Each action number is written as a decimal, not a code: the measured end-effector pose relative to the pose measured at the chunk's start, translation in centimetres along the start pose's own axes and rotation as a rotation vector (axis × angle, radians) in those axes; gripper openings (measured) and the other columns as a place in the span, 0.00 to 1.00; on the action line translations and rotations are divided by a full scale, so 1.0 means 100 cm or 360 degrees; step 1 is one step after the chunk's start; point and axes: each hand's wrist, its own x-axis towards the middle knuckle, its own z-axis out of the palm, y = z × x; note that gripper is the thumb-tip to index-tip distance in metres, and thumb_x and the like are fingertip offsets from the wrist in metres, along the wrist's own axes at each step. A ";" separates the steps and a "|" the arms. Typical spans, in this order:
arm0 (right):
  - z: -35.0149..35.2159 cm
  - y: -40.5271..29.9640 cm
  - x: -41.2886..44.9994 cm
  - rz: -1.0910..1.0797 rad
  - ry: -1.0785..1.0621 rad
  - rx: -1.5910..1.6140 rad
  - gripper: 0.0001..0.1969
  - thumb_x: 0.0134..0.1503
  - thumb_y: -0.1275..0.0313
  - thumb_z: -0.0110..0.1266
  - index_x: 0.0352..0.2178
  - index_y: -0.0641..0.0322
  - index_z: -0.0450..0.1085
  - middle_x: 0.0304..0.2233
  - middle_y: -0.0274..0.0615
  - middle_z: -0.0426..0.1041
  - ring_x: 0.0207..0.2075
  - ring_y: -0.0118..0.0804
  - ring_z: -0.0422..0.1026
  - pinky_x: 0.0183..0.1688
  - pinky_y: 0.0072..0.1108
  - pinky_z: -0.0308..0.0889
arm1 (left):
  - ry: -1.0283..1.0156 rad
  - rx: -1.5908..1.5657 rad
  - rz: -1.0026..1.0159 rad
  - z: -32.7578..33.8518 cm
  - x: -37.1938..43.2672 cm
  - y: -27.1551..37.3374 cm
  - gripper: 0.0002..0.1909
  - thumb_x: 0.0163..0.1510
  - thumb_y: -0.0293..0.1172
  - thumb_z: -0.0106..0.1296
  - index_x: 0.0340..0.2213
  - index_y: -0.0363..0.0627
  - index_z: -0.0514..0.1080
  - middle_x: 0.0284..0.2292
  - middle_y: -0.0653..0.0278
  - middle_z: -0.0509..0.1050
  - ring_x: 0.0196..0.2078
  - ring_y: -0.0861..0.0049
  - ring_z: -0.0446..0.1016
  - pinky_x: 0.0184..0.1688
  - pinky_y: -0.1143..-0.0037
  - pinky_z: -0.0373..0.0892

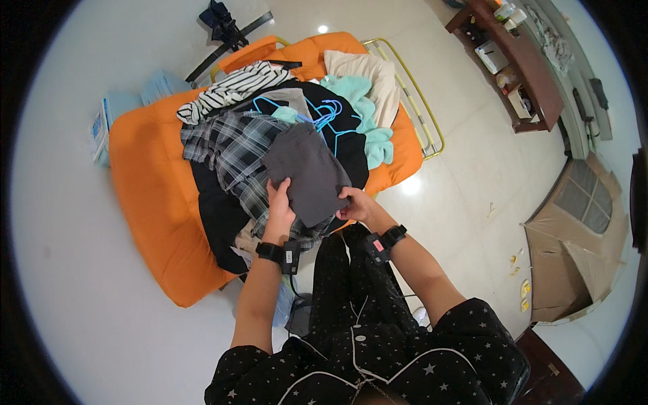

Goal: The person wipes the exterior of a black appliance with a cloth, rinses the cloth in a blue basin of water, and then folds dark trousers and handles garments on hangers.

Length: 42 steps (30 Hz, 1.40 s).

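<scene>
A folded dark grey cloth garment (309, 174) is held between my two hands above a heap of clothes. My left hand (280, 205) grips its near left edge, thumb on top. On the right edge, my right hand (357, 204) pinches a corner. Beneath lies a black-and-grey plaid shirt (243, 147), partly hidden by the grey cloth. Blue clothes hangers (324, 119) lie just beyond it on black fabric (349, 157). A black-and-white striped garment (238, 88) is at the far left of the heap, and a mint-green fleecy cloth (362, 101) at the right.
The heap rests on an orange padded folding bed (152, 197) with a yellow metal frame (430, 121). A beige pillow (364, 76) lies at its far end. To the right stand a brown wooden cabinet (536, 76) and a beige play tent (572, 253). Yellow slippers (525, 296) lie on the floor.
</scene>
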 end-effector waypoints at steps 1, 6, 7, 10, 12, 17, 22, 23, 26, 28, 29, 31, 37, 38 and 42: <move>0.004 -0.003 -0.021 0.0022 -0.0023 -0.0006 0.20 0.38 0.77 0.53 0.38 0.61 0.63 0.34 0.38 0.62 0.37 0.40 0.62 0.37 0.31 0.65 | -0.0023 0.0001 0.0012 0.002 -0.006 0.000 0.32 0.53 0.28 0.51 0.56 0.48 0.50 0.52 0.53 0.59 0.52 0.57 0.63 0.47 0.59 0.67; -0.033 -0.012 -0.066 -0.0334 0.0002 -0.0079 0.20 0.38 0.77 0.47 0.39 0.62 0.64 0.38 0.41 0.68 0.40 0.39 0.67 0.43 0.33 0.65 | -0.0288 -0.0061 -0.0267 0.044 -0.030 -0.015 0.28 0.50 0.27 0.54 0.52 0.47 0.58 0.50 0.57 0.63 0.51 0.60 0.64 0.51 0.62 0.64; -0.033 -0.012 -0.082 -0.0443 -0.0171 0.0073 0.20 0.38 0.79 0.46 0.38 0.64 0.65 0.38 0.40 0.69 0.39 0.38 0.68 0.44 0.30 0.66 | -0.0389 -0.0030 -0.0271 0.054 -0.033 -0.019 0.27 0.49 0.27 0.56 0.50 0.46 0.60 0.49 0.57 0.64 0.51 0.61 0.64 0.51 0.62 0.64; -0.061 -0.014 -0.125 -0.0654 -0.0136 0.0154 0.17 0.40 0.81 0.45 0.36 0.66 0.64 0.35 0.39 0.69 0.34 0.36 0.70 0.38 0.25 0.70 | -0.0444 0.0023 -0.0357 0.103 -0.046 -0.042 0.24 0.48 0.27 0.56 0.47 0.45 0.63 0.48 0.58 0.66 0.49 0.62 0.66 0.49 0.63 0.65; -0.077 -0.015 -0.159 -0.0676 -0.0078 0.0178 0.17 0.41 0.81 0.46 0.37 0.66 0.65 0.35 0.39 0.69 0.33 0.36 0.71 0.36 0.26 0.70 | -0.0499 0.0083 -0.0562 0.131 -0.059 -0.052 0.16 0.48 0.29 0.55 0.40 0.40 0.68 0.42 0.58 0.71 0.44 0.63 0.69 0.48 0.66 0.66; -0.133 -0.022 -0.269 -0.0943 0.0018 0.0275 0.15 0.41 0.86 0.49 0.34 0.68 0.67 0.31 0.41 0.71 0.33 0.36 0.72 0.36 0.29 0.71 | -0.0765 0.0137 -0.0966 0.234 -0.121 -0.088 0.13 0.47 0.31 0.54 0.36 0.39 0.70 0.40 0.57 0.72 0.43 0.62 0.70 0.47 0.66 0.66; -0.209 -0.034 -0.378 -0.1198 0.0163 0.0197 0.16 0.38 0.87 0.47 0.33 0.72 0.67 0.28 0.39 0.70 0.27 0.34 0.72 0.32 0.26 0.71 | -0.1032 0.0425 -0.1145 0.331 -0.165 -0.151 0.18 0.43 0.30 0.49 0.38 0.39 0.69 0.41 0.55 0.72 0.44 0.59 0.70 0.50 0.63 0.64; -0.213 -0.037 -0.402 -0.1283 0.0172 0.0193 0.18 0.37 0.86 0.47 0.35 0.72 0.67 0.29 0.39 0.70 0.28 0.32 0.71 0.33 0.22 0.70 | -0.1155 0.0397 -0.1106 0.351 -0.173 -0.162 0.19 0.42 0.30 0.48 0.39 0.40 0.69 0.41 0.55 0.72 0.44 0.59 0.69 0.51 0.62 0.64; -0.258 -0.040 -0.458 -0.1557 0.0288 0.0261 0.19 0.37 0.86 0.46 0.36 0.71 0.67 0.32 0.39 0.70 0.30 0.31 0.70 0.34 0.20 0.69 | -0.1532 0.0241 -0.1116 0.419 -0.232 -0.187 0.26 0.46 0.39 0.49 0.47 0.41 0.64 0.47 0.58 0.68 0.50 0.60 0.65 0.56 0.61 0.58; -0.293 -0.042 -0.477 -0.1649 0.0315 0.0325 0.20 0.37 0.85 0.46 0.37 0.70 0.67 0.32 0.38 0.69 0.31 0.31 0.69 0.34 0.20 0.68 | -0.1665 0.0226 -0.1235 0.452 -0.246 -0.222 0.30 0.49 0.46 0.49 0.50 0.41 0.62 0.51 0.57 0.66 0.53 0.59 0.63 0.57 0.61 0.56; -0.311 -0.043 -0.484 -0.1683 0.0338 0.0385 0.20 0.37 0.85 0.46 0.37 0.70 0.67 0.32 0.38 0.69 0.31 0.31 0.69 0.34 0.20 0.68 | -0.1644 0.0192 -0.1353 0.466 -0.250 -0.247 0.35 0.50 0.54 0.44 0.52 0.42 0.59 0.53 0.57 0.63 0.55 0.58 0.61 0.58 0.60 0.53; -0.345 -0.046 -0.492 -0.1624 0.0384 0.0508 0.19 0.37 0.85 0.46 0.36 0.70 0.67 0.30 0.37 0.68 0.30 0.30 0.68 0.33 0.20 0.67 | -0.1642 0.0206 -0.1501 0.490 -0.244 -0.291 0.40 0.51 0.62 0.40 0.55 0.43 0.57 0.55 0.56 0.60 0.57 0.58 0.58 0.60 0.60 0.51; -0.456 -0.078 -0.492 -0.1540 0.0499 0.0914 0.12 0.37 0.84 0.49 0.29 0.66 0.70 0.27 0.39 0.69 0.28 0.33 0.69 0.32 0.25 0.68 | -0.1651 0.0281 -0.2008 0.589 -0.244 -0.388 0.47 0.49 0.70 0.33 0.56 0.41 0.54 0.58 0.55 0.55 0.60 0.58 0.53 0.62 0.59 0.45; -0.471 -0.091 -0.498 -0.1565 0.0520 0.0898 0.10 0.38 0.83 0.50 0.27 0.65 0.69 0.26 0.38 0.68 0.27 0.32 0.68 0.31 0.26 0.68 | -0.1648 0.0369 -0.2032 0.612 -0.241 -0.399 0.47 0.48 0.70 0.34 0.55 0.40 0.55 0.58 0.54 0.55 0.60 0.59 0.52 0.62 0.59 0.45; -0.508 -0.147 -0.540 -0.1639 0.0625 0.1015 0.07 0.38 0.81 0.51 0.23 0.61 0.68 0.25 0.36 0.67 0.28 0.32 0.67 0.29 0.27 0.67 | -0.1672 0.0586 -0.2150 0.710 -0.252 -0.434 0.46 0.48 0.68 0.39 0.55 0.40 0.55 0.58 0.54 0.55 0.60 0.59 0.52 0.62 0.60 0.44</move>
